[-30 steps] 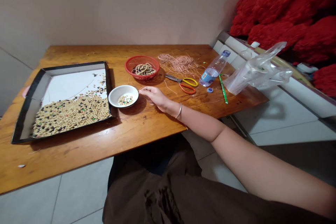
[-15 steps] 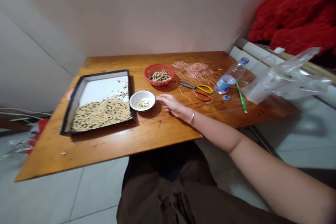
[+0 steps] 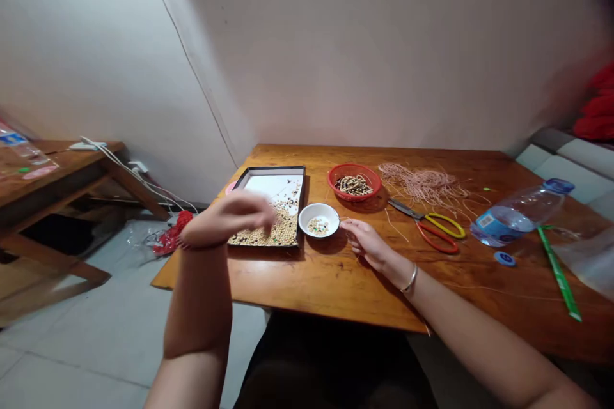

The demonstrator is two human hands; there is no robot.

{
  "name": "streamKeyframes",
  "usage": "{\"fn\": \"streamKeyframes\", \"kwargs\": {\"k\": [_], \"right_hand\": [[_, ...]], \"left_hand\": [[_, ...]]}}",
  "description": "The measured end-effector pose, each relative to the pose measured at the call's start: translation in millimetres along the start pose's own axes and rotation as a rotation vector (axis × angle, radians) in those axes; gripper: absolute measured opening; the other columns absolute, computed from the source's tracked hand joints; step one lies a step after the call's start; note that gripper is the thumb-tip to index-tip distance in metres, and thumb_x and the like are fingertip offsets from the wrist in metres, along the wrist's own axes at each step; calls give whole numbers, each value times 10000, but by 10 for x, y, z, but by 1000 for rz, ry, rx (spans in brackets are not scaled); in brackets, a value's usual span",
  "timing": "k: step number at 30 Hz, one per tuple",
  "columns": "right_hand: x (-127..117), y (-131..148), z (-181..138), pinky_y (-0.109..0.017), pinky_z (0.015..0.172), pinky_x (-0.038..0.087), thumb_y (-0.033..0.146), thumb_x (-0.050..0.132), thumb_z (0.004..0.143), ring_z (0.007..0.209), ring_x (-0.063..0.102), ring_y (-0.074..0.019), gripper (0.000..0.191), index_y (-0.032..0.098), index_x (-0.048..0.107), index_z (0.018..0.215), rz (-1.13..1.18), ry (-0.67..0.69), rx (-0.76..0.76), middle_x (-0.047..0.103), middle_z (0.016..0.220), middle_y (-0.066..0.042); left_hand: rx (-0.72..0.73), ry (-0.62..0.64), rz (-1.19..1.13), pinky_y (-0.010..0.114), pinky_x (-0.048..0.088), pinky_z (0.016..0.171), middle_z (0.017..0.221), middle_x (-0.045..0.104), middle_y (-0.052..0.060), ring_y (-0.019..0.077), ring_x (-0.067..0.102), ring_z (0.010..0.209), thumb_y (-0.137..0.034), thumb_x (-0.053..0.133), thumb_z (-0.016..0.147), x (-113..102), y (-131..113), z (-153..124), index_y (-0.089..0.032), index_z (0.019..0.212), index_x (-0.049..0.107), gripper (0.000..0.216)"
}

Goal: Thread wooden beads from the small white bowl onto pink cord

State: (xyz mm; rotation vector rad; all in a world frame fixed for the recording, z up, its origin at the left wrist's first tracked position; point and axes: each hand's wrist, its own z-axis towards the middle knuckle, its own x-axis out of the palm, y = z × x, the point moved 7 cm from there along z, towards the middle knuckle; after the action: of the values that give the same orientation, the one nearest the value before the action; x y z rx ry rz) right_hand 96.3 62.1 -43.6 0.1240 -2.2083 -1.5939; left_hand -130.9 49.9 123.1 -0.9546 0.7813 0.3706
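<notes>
My left hand [image 3: 235,216], smeared by motion, is raised over the front of a black-edged tray [image 3: 303,188] with a white bottom. Pale and dark beads [image 3: 283,230] cover the tray's near part. Whether those blurred fingers are apart or closed cannot be made out. At the right side of a small white bowl [image 3: 307,228], my right hand [image 3: 367,244] is closed with thumb and forefinger pinched by the rim. What they pinch is too small to name. A few beads lie inside the bowl. A thin strand end [image 3: 428,330] shows under the right forearm at the table edge.
Behind the bowl stands a red basket [image 3: 330,180] with strung beads. Pink cord [image 3: 426,184], scissors [image 3: 436,230], a water bottle [image 3: 515,214], a blue cap [image 3: 504,259] and a green strip [image 3: 561,278] lie to the right. Another table [image 3: 110,156] stands left.
My left hand has come into view over the tray. The view has swung left, bringing in the other table. My right hand stays pinched beside the bowl.
</notes>
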Motion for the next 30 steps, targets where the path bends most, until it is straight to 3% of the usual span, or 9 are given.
{"fn": "streamKeyframes", "kwargs": {"k": [2,4,8,11,21,23,25,28,30], "right_hand": [[3,16,8,-199,403,45,434,698,690,408,164,-27,345,186,506,836,9,7,-2,272,510,122],[11,31,7,-208,408,34,428,695,694,409,152,-29,342,186,506,847,30,22,12,260,514,123],[8,70,-1,-217,414,40,425,692,699,414,154,-29,336,183,492,817,67,58,26,275,521,118],[-12,88,4,-222,418,39,418,695,698,414,155,-25,333,185,470,774,71,69,23,294,535,111],[-21,102,9,-229,422,24,408,700,690,413,146,-24,344,191,446,774,111,75,75,302,541,113],[-27,110,5,-230,421,26,398,703,689,413,146,-23,346,193,433,754,124,76,77,308,544,110],[-33,111,0,-231,421,29,387,705,691,413,145,-24,338,194,436,756,136,81,84,307,547,109],[-54,102,3,-229,423,34,384,705,702,416,148,-25,330,193,441,756,146,93,103,297,550,107],[-102,103,19,-226,423,35,379,711,702,417,144,-25,325,191,454,763,150,79,106,289,552,108]], "left_hand": [[-114,121,93,271,508,707,919,690,59,169,643,833,-463,497,898,225,293,174,-193,996,665,333],[-325,201,376,268,487,727,945,702,65,174,634,839,-388,516,872,379,697,265,-181,983,680,286],[-424,274,484,285,454,734,938,711,78,205,617,827,-350,690,712,570,1165,260,-168,985,700,328],[-438,307,486,263,436,704,944,706,68,189,603,807,-382,692,705,639,1282,205,-163,1018,688,383],[-394,332,437,237,418,671,862,675,37,141,566,748,-308,692,742,663,1336,177,-123,911,681,251],[-333,231,467,247,430,667,866,671,45,145,574,742,-315,691,752,611,1254,227,-138,920,663,247],[-211,70,453,251,451,664,925,666,57,141,583,739,-335,638,808,550,1011,319,-168,968,635,232],[-49,-173,364,270,477,678,982,654,60,132,580,754,-327,501,911,441,405,447,-185,1004,595,194],[49,-214,329,273,483,687,988,640,58,131,579,783,-338,499,919,397,-102,502,-189,998,598,196]]}}
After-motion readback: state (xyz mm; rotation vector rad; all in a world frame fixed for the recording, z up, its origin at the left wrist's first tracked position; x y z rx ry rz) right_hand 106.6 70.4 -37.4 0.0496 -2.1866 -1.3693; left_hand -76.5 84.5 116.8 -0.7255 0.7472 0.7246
